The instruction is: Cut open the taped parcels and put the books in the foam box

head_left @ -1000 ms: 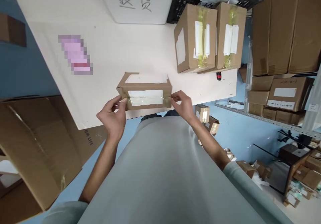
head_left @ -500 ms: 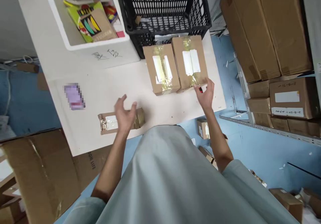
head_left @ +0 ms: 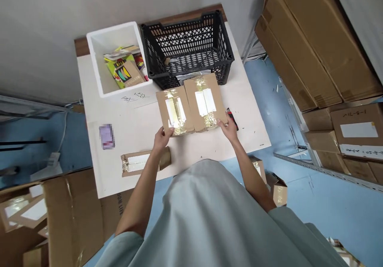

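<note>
Two taped cardboard boxes with white labels lie side by side on the white table: a left box [head_left: 163, 105] and a right box [head_left: 191, 89]. My left hand [head_left: 162, 138] grips the near left corner of the left box, thumb on top. At the near right corner of the right box, my right hand [head_left: 229, 130] holds on, thumb over the edge. A red and black utility knife [head_left: 232, 119] lies just beyond my right hand. Partly under my left forearm is a long narrow cardboard box [head_left: 136, 162] with a label and tape.
Behind the boxes stands a black plastic crate [head_left: 191, 65]; left of it is a white foam box [head_left: 97, 69] holding colourful packets. A blurred purple item [head_left: 107, 136] lies at the table's left. Large cartons [head_left: 314, 48] are stacked at right, another carton [head_left: 80, 211] at lower left.
My left hand has moved from over the long narrow box to the left box's corner. My right hand stays at the right box, gripping its corner. The view has shifted, showing more of the crate.
</note>
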Action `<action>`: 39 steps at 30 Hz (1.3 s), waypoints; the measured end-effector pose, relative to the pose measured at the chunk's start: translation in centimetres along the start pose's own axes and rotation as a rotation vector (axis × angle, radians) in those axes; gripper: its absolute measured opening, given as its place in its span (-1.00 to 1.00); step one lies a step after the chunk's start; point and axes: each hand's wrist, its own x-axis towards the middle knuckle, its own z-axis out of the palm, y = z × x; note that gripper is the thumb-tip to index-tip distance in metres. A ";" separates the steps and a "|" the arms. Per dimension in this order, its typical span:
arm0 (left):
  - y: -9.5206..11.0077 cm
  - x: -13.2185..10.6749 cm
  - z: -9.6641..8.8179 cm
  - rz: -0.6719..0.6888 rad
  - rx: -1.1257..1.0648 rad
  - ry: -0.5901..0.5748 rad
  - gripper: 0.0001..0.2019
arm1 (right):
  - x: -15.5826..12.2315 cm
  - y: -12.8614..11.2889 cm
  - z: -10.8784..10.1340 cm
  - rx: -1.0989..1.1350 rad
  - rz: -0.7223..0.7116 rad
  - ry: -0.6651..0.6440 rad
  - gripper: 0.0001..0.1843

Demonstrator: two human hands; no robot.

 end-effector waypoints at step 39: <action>-19.0 -4.5 -22.9 -0.008 0.161 0.098 -0.77 | -19.6 -5.6 16.1 0.185 0.416 -0.237 -0.31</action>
